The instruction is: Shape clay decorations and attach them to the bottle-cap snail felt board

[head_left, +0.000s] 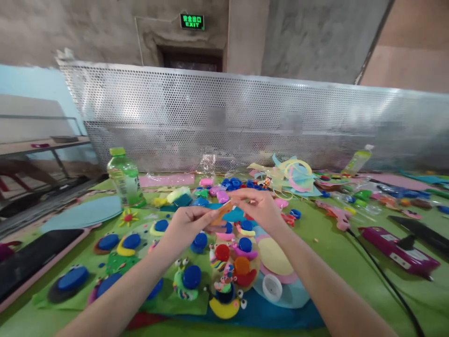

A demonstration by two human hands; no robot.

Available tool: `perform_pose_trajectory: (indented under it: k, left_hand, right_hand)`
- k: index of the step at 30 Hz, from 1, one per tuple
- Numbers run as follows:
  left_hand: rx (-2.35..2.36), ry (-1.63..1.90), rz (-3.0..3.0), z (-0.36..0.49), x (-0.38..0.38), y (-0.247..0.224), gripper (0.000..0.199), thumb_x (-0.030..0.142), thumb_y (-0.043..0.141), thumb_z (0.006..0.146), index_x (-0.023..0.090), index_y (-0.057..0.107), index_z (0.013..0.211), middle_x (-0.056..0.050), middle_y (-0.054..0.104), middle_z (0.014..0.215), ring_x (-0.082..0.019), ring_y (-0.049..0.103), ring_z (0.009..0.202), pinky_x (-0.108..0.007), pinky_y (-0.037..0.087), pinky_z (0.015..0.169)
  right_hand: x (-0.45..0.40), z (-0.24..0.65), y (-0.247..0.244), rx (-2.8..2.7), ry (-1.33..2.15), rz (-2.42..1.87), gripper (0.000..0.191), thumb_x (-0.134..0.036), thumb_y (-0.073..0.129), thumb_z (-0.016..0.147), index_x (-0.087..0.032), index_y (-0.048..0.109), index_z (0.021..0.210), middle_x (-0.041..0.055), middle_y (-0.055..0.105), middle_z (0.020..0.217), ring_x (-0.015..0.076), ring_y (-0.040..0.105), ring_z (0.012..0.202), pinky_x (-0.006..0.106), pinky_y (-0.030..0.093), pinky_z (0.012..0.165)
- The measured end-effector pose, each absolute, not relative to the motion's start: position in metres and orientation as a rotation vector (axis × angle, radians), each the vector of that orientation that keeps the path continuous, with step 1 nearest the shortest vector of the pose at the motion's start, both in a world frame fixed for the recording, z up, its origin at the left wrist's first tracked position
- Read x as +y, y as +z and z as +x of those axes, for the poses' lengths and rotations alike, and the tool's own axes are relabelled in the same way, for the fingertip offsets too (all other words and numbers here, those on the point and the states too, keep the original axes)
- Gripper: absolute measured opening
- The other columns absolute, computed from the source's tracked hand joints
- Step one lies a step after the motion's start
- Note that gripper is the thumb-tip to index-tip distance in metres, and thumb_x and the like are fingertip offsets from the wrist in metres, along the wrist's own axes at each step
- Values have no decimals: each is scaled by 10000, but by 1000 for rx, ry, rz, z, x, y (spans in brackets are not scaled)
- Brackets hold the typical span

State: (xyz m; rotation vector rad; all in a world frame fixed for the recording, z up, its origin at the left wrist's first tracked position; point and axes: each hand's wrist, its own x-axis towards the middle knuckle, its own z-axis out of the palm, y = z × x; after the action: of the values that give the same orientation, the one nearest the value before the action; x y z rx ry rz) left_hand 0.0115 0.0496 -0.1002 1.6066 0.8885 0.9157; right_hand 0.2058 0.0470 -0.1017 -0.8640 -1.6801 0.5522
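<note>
Over the middle of the table, my left hand (196, 220) pinches a small orange piece (221, 213) between thumb and fingers. My right hand (254, 203) meets the upper end of that piece with its fingertips closed together. Below both hands stand several clay snail figures with bottle-cap shells, among them a green one (180, 281) with a blue cap and a yellow one (224, 308) with googly eyes. A white cap (272, 287) lies on light blue paper at their right.
A green bottle (124, 178) stands at the back left. Blue caps and clay packets lie behind my hands, near curled paper strips (298, 175). At the right are a pink glue gun (338, 216), its black cable and a purple box (398, 250). A black phone (31, 262) lies left.
</note>
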Motion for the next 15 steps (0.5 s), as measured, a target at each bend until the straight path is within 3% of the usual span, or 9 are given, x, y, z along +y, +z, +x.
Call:
perform_pose_trajectory:
  k: [3, 5, 10, 15]
  left_hand:
    - [844, 960, 1589, 11, 48, -99, 422, 571, 551, 767, 193, 678, 907, -61, 698, 856, -189, 663, 725, -264, 515, 674]
    - [806, 967, 1609, 13, 46, -98, 433, 562, 545, 774, 198, 663, 977, -58, 691, 901, -188, 653, 756, -277, 515, 718]
    - [731, 893, 1715, 17, 42, -97, 340, 432, 624, 745, 222, 663, 1010, -39, 693, 879, -183, 632, 789, -264, 513, 723]
    - [741, 873, 1823, 13, 42, -98, 261, 380, 602, 771, 226, 669, 970, -22, 686, 870, -167, 611, 824, -226, 489, 718]
  right_hand:
    - [47, 207, -104, -1680, 656, -917, 497, -290, 675, 742, -245, 534, 1217, 62, 550, 1168, 157, 582, 853, 233, 503, 568]
    - [45, 202, -107, -1782, 707, -912, 631, -257, 716, 702, -249, 465, 1280, 68, 530, 1192, 156, 581, 851, 242, 511, 606]
    - [41, 191, -110, -1925, 559, -887, 451, -123, 731, 678, -234, 617, 1100, 17, 631, 987, 152, 593, 836, 262, 497, 741]
    - [36, 190, -106, -1931, 449, -765, 412, -166, 751, 699, -256, 637, 1085, -1, 634, 1007, 147, 594, 879, 269, 486, 810]
